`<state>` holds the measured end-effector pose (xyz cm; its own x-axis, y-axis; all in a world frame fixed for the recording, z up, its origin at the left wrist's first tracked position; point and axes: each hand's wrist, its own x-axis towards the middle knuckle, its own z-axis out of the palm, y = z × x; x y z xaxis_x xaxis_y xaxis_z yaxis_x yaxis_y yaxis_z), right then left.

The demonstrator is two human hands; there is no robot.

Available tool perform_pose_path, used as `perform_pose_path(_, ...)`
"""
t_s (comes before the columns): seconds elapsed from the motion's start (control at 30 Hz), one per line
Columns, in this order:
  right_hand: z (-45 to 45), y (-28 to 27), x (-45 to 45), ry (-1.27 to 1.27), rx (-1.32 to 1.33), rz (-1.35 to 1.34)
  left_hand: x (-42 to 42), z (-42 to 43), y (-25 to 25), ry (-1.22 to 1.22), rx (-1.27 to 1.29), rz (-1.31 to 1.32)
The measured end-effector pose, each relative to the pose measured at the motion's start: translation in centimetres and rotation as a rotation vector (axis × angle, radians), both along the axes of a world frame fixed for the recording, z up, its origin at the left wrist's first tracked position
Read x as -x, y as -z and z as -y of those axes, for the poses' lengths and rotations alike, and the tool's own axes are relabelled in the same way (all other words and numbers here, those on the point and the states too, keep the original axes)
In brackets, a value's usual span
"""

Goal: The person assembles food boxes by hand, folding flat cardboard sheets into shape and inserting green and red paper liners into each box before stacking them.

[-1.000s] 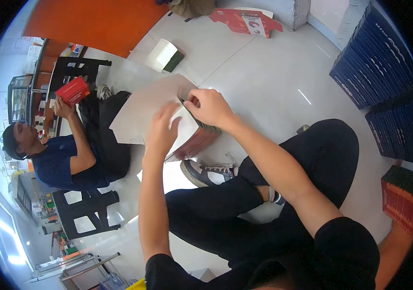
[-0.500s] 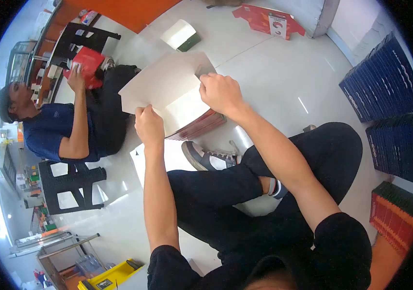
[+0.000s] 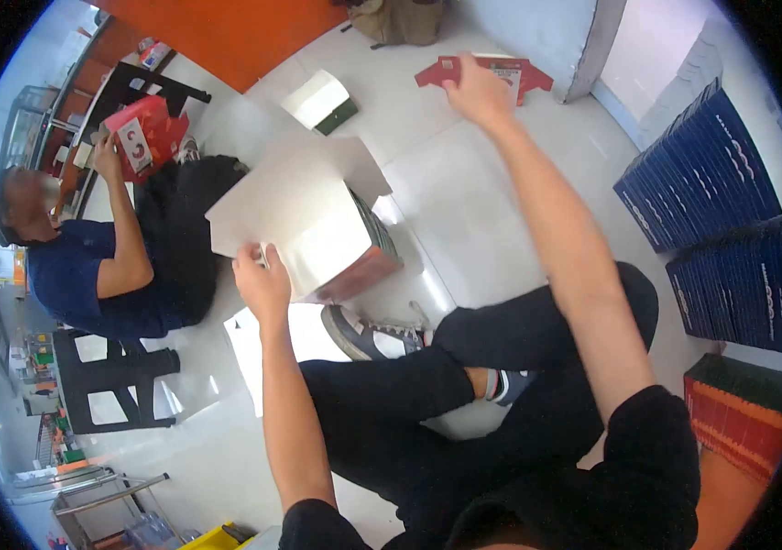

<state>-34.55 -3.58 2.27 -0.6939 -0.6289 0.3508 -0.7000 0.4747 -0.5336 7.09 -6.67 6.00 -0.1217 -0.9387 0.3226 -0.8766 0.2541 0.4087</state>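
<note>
My left hand (image 3: 262, 282) pinches the near edge of a white cardboard sheet (image 3: 276, 188) with raised flaps. The sheet lies on top of a stack of folded cartons (image 3: 368, 266) whose red and green printed sides show. My right arm stretches far forward. My right hand (image 3: 484, 96) grips the left part of a red carton blank (image 3: 528, 75) on the floor by the wall, thumb on the near side. A printed white label shows on the blank, right of my fingers. Part of the blank is hidden behind my hand.
Another person (image 3: 102, 261) sits at the left with a red carton (image 3: 145, 137) in hand. A white and green carton (image 3: 322, 103) lies ahead. Blue carton stacks (image 3: 702, 170) and a red-green stack (image 3: 739, 412) stand at the right. A black stool (image 3: 116, 380) is at the left.
My right hand has left the white sheet and reached forward to the red carton blank. The sheet now sits lower on the stack. The other person's red carton has turned, showing its label.
</note>
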Motion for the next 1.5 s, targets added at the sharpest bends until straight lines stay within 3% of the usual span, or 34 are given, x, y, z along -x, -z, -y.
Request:
perform_pose_path(0.07,-0.3,0.8,4.4,0.015,-0.077,0.009,-0.7,1.6,1.6,-0.007,-0.011,-0.011)
perform_pose_path(0.13,-0.7,0.4,6.9,0.017,-0.165,0.019,-0.2,1.7,2.0,-0.068,-0.127,-0.217)
perform_pose_path(0.2,-2.0,0.2,7.8,0.022,-0.118,0.477,0.9,1.1,1.2,-0.129,-0.232,-0.195)
perform_pose_path(0.23,-1.8,0.6,8.3,0.014,-0.117,0.483,1.2,1.1,0.7,-0.118,-0.299,-0.073)
perform_pose_path(0.3,-1.6,0.9,7.9,0.265,-0.13,0.332,1.3,0.9,0.4,-0.119,-0.368,0.062)
perform_pose_path(0.4,-3.2,-0.8,6.4,0.174,-0.07,0.332,1.2,0.7,1.0,-0.074,-0.355,0.111)
perform_pose_path(0.47,-2.9,-2.5,4.2,0.218,0.074,0.3,0.9,0.6,1.2,0.012,-0.329,0.031)
perform_pose_path(0.53,-3.0,-6.1,2.1,0.108,0.435,0.121,0.5,0.5,0.7,0.018,-0.353,-0.022)
perform_pose_path(0.57,-3.5,-8.1,1.1,0.094,0.437,0.112,0.2,0.2,0.4,0.023,-0.263,-0.037)
perform_pose_path(0.63,-5.5,-13.3,-1.4,-0.198,0.722,-0.058,-0.7,0.2,-0.5,0.016,-0.163,-0.067)
perform_pose_path(0.67,-7.0,-15.8,-2.8,-0.214,0.727,-0.064,-1.6,0.3,-1.3,0.055,0.065,-0.207)
perform_pose_path(0.7,-8.8,-18.0,-4.3,-0.39,0.641,-0.084,-2.4,0.1,-2.2,0.093,0.296,-0.342)
perform_pose_path(0.73,-10.1,-19.4,-5.6,-0.56,0.552,-0.102,-2.1,-1.1,-4.9,0.196,0.219,-0.639)
perform_pose_path(0.77,-10.8,-20.0,-6.6,-0.568,0.556,-0.108,-2.1,-2.0,-6.6,0.344,0.133,-0.868)
perform_pose_path(0.83,-12.0,-20.9,-7.9,-0.842,0.431,-0.291,-2.8,-2.8,-7.6,0.632,-0.073,-1.278)
perform_pose_path(0.87,-12.4,-21.0,-9.0,-0.847,0.427,-0.303,-3.1,-3.1,-7.7,0.769,-0.193,-1.456)
perform_pose_path(0.93,-11.9,-20.8,-12.0,-0.944,0.38,-0.174,-2.6,-4.5,-9.1,0.804,-0.262,-1.27)
perform_pose_path(1.07,-9.7,-18.4,-15.6,-0.959,0.391,-0.41,-1.2,-5.7,-8.6,0.876,-0.488,-0.994)
perform_pose_path(1.13,-9.1,-17.4,-17.1,-0.96,0.381,-0.427,0.1,-6.1,-7.3,0.866,-0.464,-0.922)
perform_pose_path(1.2,-8.4,-16.7,-18.0,-0.857,0.437,-0.587,1.5,-6.5,-6.2,0.589,-0.415,-0.761)
perform_pose_path(1.23,-8.2,-16.4,-18.4,-0.866,0.431,-0.58,2.0,-6.2,-5.8,0.488,-0.401,-0.914)
perform_pose_path(1.33,-7.9,-15.9,-19.3,-0.822,0.473,-0.641,1.7,-4.6,-4.9,0.359,-0.412,-1.028)
perform_pose_path(1.5,-7.3,-15.2,-20.1,-0.822,0.626,-0.597,1.9,-4.5,-3.5,0.237,-0.427,-1.067)
